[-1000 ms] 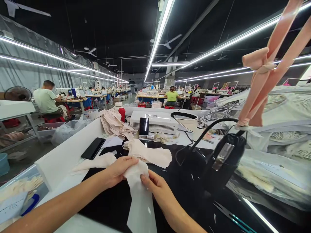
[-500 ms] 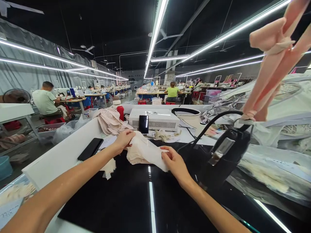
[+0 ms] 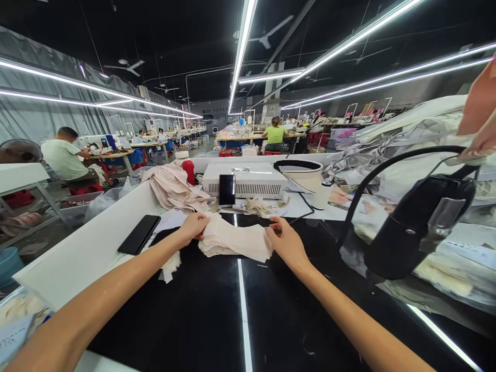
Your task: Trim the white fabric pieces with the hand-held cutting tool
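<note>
Fabric (image 3: 235, 238), pale and stacked in layers, is lying in the head view on the black top of the desk (image 3: 186, 320), between the person's two hands. The left hand (image 3: 192, 228) is holding the stack's left end, its grip pinching the cloth edge between thumb and fingers. The right hand (image 3: 287, 240) is reaching to the stack's right end with fingers curling; whether its grip is clamping the cloth cannot be told. A pale scrap (image 3: 170, 266) is lying partly under the left forearm. A black phone (image 3: 139, 235) is resting flat left of the left hand. A second phone (image 3: 227, 189) is standing upright beyond the stack, before a white box (image 3: 256, 178) with a slotted front. Pinkish cloth (image 3: 174, 188) is lying heaped to the box's left. At right, a black device (image 3: 418, 222) is showing a metal plate.
</note>
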The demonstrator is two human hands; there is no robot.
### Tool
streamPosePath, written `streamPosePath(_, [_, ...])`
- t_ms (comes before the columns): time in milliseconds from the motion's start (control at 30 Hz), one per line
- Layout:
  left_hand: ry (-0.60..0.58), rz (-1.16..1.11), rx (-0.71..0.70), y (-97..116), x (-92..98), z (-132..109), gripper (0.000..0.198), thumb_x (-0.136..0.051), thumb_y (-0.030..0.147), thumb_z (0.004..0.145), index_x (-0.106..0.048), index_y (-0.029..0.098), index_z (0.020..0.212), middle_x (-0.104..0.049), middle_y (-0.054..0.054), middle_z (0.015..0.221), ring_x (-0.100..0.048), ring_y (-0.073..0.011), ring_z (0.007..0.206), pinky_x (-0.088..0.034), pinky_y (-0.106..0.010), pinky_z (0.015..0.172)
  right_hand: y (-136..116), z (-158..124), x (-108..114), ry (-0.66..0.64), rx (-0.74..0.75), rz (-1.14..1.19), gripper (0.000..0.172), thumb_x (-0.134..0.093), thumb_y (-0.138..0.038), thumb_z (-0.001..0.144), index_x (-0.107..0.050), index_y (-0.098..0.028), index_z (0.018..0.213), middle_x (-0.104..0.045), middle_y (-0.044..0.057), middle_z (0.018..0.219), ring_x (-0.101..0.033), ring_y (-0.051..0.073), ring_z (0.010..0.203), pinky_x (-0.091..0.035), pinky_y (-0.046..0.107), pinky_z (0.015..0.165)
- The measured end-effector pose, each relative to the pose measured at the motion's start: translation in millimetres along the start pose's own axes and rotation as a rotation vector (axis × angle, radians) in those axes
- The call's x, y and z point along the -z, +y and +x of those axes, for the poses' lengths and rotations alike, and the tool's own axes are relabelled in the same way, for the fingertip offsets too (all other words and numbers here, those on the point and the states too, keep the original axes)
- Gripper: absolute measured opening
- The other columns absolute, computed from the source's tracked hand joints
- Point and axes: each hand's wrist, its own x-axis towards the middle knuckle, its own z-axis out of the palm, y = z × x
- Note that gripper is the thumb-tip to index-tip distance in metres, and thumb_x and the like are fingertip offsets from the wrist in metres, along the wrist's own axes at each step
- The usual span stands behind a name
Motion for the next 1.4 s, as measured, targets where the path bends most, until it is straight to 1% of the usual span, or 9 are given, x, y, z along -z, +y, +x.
streamPosePath(133, [-0.030, 0.202, 0.063, 3, 21.2, -1, 0.027, -0.065, 0.037, 0.104, -0.065, 0.014, 0.118, -0.068, -0.006, 0.107, -0.068, -0.0161, 0.084, -0.061, -0.031, 0.072, 1, -14, 5, -0.004, 0.041, -0.025, 0.043, -0.057, -0.032, 0.080, -0.068, -0.018, 0.119, -0.068, 0.012, 0.117, -0.063, 0.020, 0.077, -0.051, 0.040, 0.086])
streamPosePath(367, [0.023, 0.625, 0.041, 6, 108.2, -22, 0.028, -0.067, 0.036, 0.102, -0.066, 0.014, 0.120, -0.068, -0.008, 0.114, -0.069, -0.0204, 0.095, -0.062, -0.038, 0.082, -6, -41, 12, -0.102, 0.116, 0.027, 0.035, -0.055, -0.041, 0.078, -0.071, -0.021, 0.101, -0.070, 0.010, 0.109, -0.061, 0.020, 0.066, -0.052, 0.040, 0.076])
streamPosePath(500, [0.003, 0.852, 0.033, -11, 136.8, -45, 0.027, -0.068, 0.036, 0.101, -0.067, 0.013, 0.116, -0.069, -0.007, 0.113, -0.070, -0.0222, 0.098, -0.061, -0.040, 0.085, -15, -53, 7, -0.154, 0.157, 0.059, 0.031, -0.056, -0.042, 0.076, -0.071, -0.023, 0.095, -0.072, 0.007, 0.100, -0.056, 0.018, 0.061, -0.050, 0.038, 0.069])
streamPosePath(600, [-0.015, 0.958, -0.012, -26, 137.3, -57, 0.026, -0.069, 0.035, 0.101, -0.068, 0.014, 0.115, -0.069, -0.007, 0.114, -0.070, -0.0223, 0.099, -0.061, -0.041, 0.087, -23, -65, 2, -0.209, 0.187, 0.069, 0.029, -0.057, -0.042, 0.076, -0.072, -0.024, 0.094, -0.073, 0.006, 0.095, -0.055, 0.018, 0.058, -0.049, 0.036, 0.067])
streamPosePath(767, [0.051, 1.020, -0.162, -38, 130.2, -70, 0.027, -0.067, 0.038, 0.102, -0.068, 0.014, 0.114, -0.069, -0.007, 0.114, -0.069, -0.0226, 0.102, -0.059, -0.043, 0.091, -37, -89, -3, -0.340, 0.232, 0.070, 0.027, -0.056, -0.043, 0.078, -0.073, -0.025, 0.091, -0.073, 0.004, 0.084, -0.057, 0.019, 0.060, -0.046, 0.035, 0.064])
streamPosePath(1033, [0.177, 0.928, -0.405, -20, 138.3, -101, 0.021, -0.057, 0.031, 0.104, -0.066, 0.016, 0.091, -0.067, -0.002, 0.090, -0.064, -0.0201, 0.090, -0.052, -0.037, 0.087, -56, -126, -9, -0.537, 0.224, 0.111, 0.024, -0.055, -0.041, 0.079, -0.072, -0.026, 0.084, -0.065, 0.000, 0.069, -0.054, 0.016, 0.058, -0.043, 0.029, 0.054])
streamPosePath(1200, [0.188, 0.777, -0.529, -9, 128.2, -130, 0.025, -0.045, 0.034, 0.100, -0.061, 0.020, 0.087, -0.064, 0.001, 0.081, -0.059, -0.0186, 0.079, -0.044, -0.029, 0.075, -67, -153, -28, -0.692, -0.008, 0.332, 0.036, -0.073, -0.051, 0.072, -0.074, -0.023, 0.095, -0.067, 0.001, 0.083, -0.055, 0.013, 0.055, -0.037, 0.021, 0.035])
streamPosePath(1300, [0.132, 0.706, -0.562, -8, 114.4, -148, 0.029, -0.044, 0.040, 0.098, -0.062, 0.020, 0.087, -0.062, 0.002, 0.078, -0.057, -0.0165, 0.073, -0.041, -0.026, 0.067, -74, -166, -39, -0.726, -0.124, 0.450, 0.057, -0.082, -0.055, 0.067, -0.071, -0.022, 0.112, -0.070, 0.004, 0.093, -0.058, 0.013, 0.058, -0.038, 0.020, 0.033])
streamPosePath(1400, [0.077, 0.666, -0.570, -10, 101.0, -165, 0.033, -0.044, 0.044, 0.098, -0.065, 0.020, 0.091, -0.062, 0.003, 0.075, -0.055, -0.0155, 0.069, -0.039, -0.025, 0.062, -81, -178, -42, -0.747, -0.183, 0.498, 0.064, -0.080, -0.060, 0.074, -0.065, -0.025, 0.127, -0.073, 0.008, 0.109, -0.062, 0.012, 0.062, -0.043, 0.018, 0.037])
